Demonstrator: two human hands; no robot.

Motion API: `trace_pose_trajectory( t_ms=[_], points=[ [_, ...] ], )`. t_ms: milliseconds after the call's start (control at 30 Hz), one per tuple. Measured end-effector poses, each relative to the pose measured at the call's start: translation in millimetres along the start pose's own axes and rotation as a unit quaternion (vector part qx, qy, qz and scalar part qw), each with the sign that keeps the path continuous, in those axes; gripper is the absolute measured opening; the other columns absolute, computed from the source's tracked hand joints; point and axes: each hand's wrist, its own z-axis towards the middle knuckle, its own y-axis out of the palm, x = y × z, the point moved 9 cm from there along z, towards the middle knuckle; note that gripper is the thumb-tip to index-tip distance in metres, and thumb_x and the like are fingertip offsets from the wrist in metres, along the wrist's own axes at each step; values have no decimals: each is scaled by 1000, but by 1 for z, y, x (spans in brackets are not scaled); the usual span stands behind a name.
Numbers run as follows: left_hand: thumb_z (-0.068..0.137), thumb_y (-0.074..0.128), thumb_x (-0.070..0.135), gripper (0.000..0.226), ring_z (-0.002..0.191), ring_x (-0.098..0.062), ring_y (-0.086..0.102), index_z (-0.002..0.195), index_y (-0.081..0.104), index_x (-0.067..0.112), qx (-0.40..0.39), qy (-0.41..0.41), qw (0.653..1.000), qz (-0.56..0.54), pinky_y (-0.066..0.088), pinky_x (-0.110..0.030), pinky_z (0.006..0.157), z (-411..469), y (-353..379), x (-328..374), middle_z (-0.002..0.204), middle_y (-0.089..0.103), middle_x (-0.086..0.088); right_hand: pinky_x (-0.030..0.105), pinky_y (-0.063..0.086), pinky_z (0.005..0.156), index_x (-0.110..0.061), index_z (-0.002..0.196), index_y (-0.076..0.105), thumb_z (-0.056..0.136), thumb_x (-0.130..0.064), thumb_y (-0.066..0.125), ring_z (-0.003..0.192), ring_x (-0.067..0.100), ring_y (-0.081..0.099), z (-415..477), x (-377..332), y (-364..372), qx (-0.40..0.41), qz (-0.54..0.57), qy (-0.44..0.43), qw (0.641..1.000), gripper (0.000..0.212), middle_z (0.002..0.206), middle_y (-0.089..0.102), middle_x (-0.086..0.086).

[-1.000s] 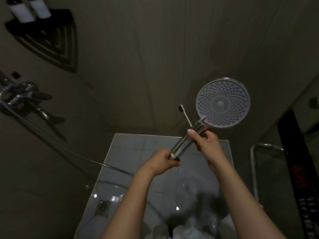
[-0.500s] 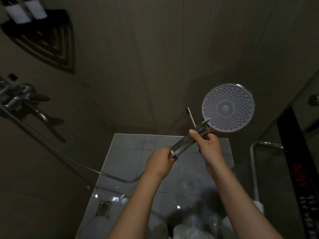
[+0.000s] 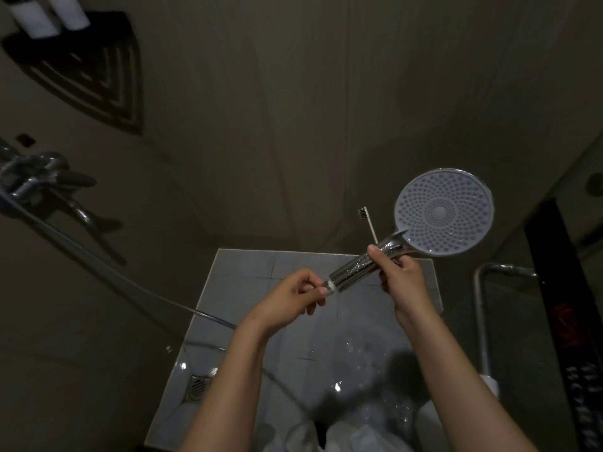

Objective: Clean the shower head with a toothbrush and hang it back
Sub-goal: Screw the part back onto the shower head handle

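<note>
The shower head (image 3: 443,212) is held aloft, face toward the camera; its neck is clamped by the right hand (image 3: 403,282), the toothbrush (image 3: 370,225) pinned alongside, bristles left of the face; its hose end is pinched by the left hand (image 3: 290,298), lower-left along the long axis.

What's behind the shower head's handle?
A toothbrush sticks up behind the handle; its lower end is hidden by the handle and the right hand.
</note>
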Motion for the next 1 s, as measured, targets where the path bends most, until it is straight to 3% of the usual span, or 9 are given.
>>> trace_pose_trajectory(
  t_ms=[133, 300, 400, 633, 767, 1000],
  points=[
    [89, 59, 5, 9, 46, -2, 48, 85, 52, 7, 33, 31, 999, -25, 36, -13, 49, -1, -1, 7, 68, 61, -3, 19, 31, 50, -20, 71, 54, 83, -24, 69, 50, 5, 39, 1, 4, -2, 4, 13, 17, 1000, 19, 62, 48, -4],
    [85, 63, 0, 11, 45, -2, 51, 93, 57, -6, 72, 58, 996, -19, 37, -9, 48, -3, -6, 13, 71, 63, -8, 22, 26, 49, -18, 78, 55, 82, -28, 69, 51, 8, 31, 2, 8, -3, 2, 23, 19, 1000, 18, 65, 39, 1],
    [85, 63, -1, 8, 44, -4, 51, 91, 56, -2, 63, 56, 995, -46, 36, -11, 46, -5, -7, 13, 70, 63, -9, 23, 25, 50, -16, 92, 54, 83, -27, 69, 53, 8, 30, 2, 7, -1, -7, 30, 13, 999, 21, 70, 39, 4],
    [91, 58, 9, 8, 49, -9, 52, 84, 58, 14, 30, 27, 998, -47, 34, -20, 49, -5, -10, 1, 66, 67, 1, 18, 27, 47, -22, 76, 52, 84, -28, 67, 51, 6, 31, 3, 7, 4, -23, 22, 12, 999, 19, 66, 39, 0],
    [91, 57, 9, 9, 49, -8, 52, 84, 58, 13, 35, 25, 997, -60, 34, -18, 48, -8, -13, -2, 67, 67, 0, 21, 28, 52, -19, 93, 51, 84, -31, 67, 54, 6, 33, 6, 4, 1, -20, 23, 12, 999, 22, 69, 38, 1],
    [88, 62, 6, 6, 48, -9, 52, 86, 58, 10, 50, 36, 997, -45, 34, -18, 47, -5, -14, 2, 66, 68, 2, 17, 25, 45, -19, 75, 52, 85, -26, 66, 51, 8, 28, 2, 7, 7, -33, 21, 5, 999, 18, 61, 34, 0]
  ],
)
